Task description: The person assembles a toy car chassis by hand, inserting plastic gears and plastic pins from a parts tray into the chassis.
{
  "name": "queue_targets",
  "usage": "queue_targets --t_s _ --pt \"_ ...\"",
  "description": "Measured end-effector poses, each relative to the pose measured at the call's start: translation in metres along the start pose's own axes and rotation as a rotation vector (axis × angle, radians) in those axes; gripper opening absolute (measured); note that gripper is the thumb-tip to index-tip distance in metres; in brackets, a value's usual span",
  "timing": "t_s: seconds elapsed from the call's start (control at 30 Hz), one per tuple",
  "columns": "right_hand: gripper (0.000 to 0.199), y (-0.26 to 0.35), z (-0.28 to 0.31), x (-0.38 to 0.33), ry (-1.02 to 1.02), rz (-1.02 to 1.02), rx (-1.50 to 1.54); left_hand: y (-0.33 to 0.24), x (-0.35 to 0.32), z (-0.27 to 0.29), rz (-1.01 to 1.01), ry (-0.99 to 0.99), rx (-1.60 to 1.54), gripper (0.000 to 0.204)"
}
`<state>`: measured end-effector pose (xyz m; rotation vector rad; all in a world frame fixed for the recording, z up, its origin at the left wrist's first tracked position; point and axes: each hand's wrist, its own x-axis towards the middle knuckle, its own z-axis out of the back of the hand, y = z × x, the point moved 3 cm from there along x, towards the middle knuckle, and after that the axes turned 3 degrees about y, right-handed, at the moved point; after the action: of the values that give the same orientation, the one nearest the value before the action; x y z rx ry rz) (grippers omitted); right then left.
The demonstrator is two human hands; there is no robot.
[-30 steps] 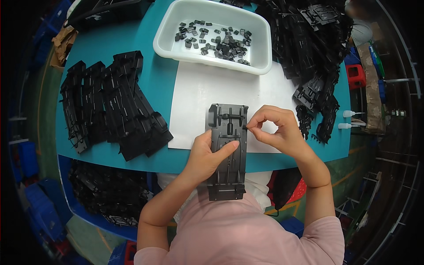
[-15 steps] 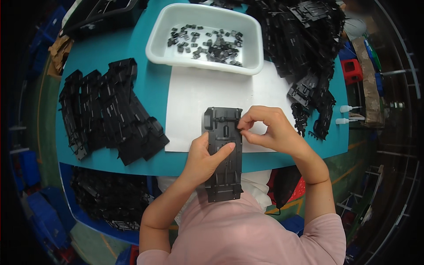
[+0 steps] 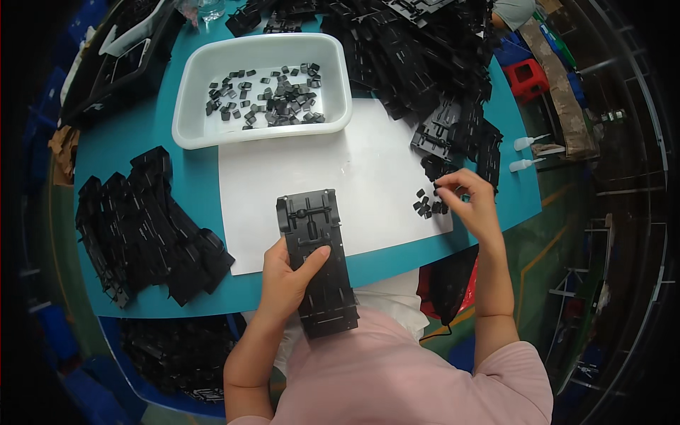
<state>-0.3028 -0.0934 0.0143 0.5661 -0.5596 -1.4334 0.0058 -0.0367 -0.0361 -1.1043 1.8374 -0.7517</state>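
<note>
Head view, left to right: stack of black moulded parts [image 3: 145, 227] on teal tabletop [image 3: 120, 138]; white tray [image 3: 193, 78] of small black clips [image 3: 265, 95] at upper centre; white sheet [image 3: 354, 170] below it. Left hand [image 3: 287, 280] clamped on long black plastic panel [image 3: 317, 262], thumb across its face, near end overhanging tabletop edge above lap. Right hand [image 3: 471, 202] at right edge of sheet, fingertips pinched together over loose cluster of clips [image 3: 427, 205]; whether a clip is actually gripped not discernible. Heap of black frames [image 3: 425, 64] behind.

Risks, as judged: panel tipping off edge if grip relaxes; clip slipping from pinch or scattering neighbours.

Obscured: panel's underside, palm contact, clip detail; bins beneath tabletop dark and distorted toward rim.
</note>
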Motion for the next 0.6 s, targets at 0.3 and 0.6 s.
queue_targets --t_s 0.3,0.6 --pt "0.014 0.007 -0.021 0.011 0.228 -0.01 -0.227 0.001 -0.001 0.0 -0.019 -0.013 -0.006 0.019" --pt "0.012 0.015 -0.038 0.006 0.023 0.322 -0.59 0.002 0.0 0.001 -0.03 0.009 -0.024 0.019"
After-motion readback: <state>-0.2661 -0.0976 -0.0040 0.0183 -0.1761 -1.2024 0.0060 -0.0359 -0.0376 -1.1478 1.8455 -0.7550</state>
